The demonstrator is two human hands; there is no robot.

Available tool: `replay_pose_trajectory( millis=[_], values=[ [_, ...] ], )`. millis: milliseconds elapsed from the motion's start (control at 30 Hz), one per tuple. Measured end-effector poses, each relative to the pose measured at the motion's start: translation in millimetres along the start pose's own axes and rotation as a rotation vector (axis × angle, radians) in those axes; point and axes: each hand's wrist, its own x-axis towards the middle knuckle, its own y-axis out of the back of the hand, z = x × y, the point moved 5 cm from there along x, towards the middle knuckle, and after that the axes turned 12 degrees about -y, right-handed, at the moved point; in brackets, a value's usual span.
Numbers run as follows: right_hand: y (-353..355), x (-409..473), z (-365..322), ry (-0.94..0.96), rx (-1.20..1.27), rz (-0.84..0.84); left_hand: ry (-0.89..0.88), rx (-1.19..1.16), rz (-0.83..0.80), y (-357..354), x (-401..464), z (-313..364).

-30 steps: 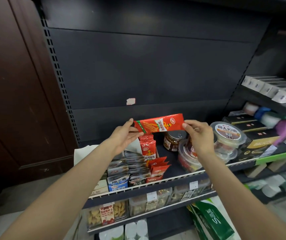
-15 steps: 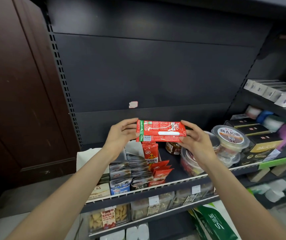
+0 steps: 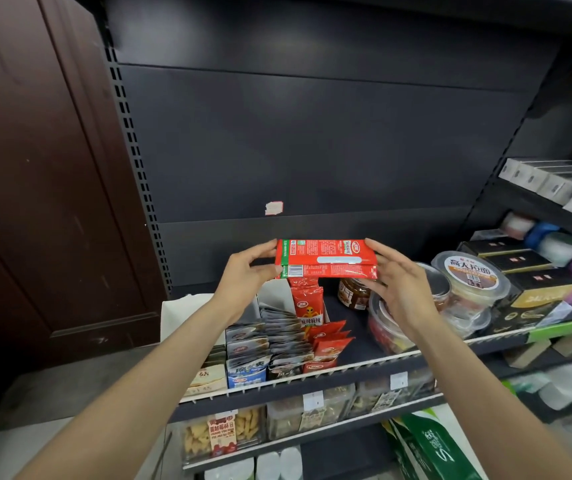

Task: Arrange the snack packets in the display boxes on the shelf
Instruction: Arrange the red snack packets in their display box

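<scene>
I hold the red snack packets (image 3: 326, 258) flat between both hands, above the shelf (image 3: 364, 367) and just over the red display box (image 3: 315, 367). My left hand (image 3: 243, 277) pinches the left end w/ thumb and fingers; my right hand (image 3: 400, 289) pinches the right end the same way. It looks like 2 packets stacked, back side up, but I cannot tell the exact number.

To do this step well, I think I must square the edges first, then turn the stack upright so the printed front faces out, like the standing red packet (image 3: 308, 308) behind the box. I should lower it straight into the free gap and not push the packets already in the row.

Materials: the packets are thin glossy foil, long and rectangular, slippery, and they bend easily, so a light grip at both ends is better than squeezing the middle. The box is soft cardboard. Next to it, the grey packets (image 3: 282, 344) lean in a row. At right are a glass jar (image 3: 353, 294) and round plastic tubs (image 3: 468, 282), hard and smooth.
</scene>
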Motion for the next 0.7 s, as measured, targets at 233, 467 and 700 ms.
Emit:
replay_pose_trajectory(
  millis=[233,467,700],
  values=[
    [7.7,7.4,-16.5,0.211,-0.315,0.125,0.178,0.007,-0.024,-3.3,4.7,-24.2],
    [-1.7,22.9,-36.5,0.352,-0.625,0.224,0.226,0.182,-0.104,-12.2,2.4,-32.8],
    [-8.3,39.9,-17.9,0.406,-0.998,0.218,0.007,1.014,-0.555,-6.0,-21.9,-55.9]
  ],
)
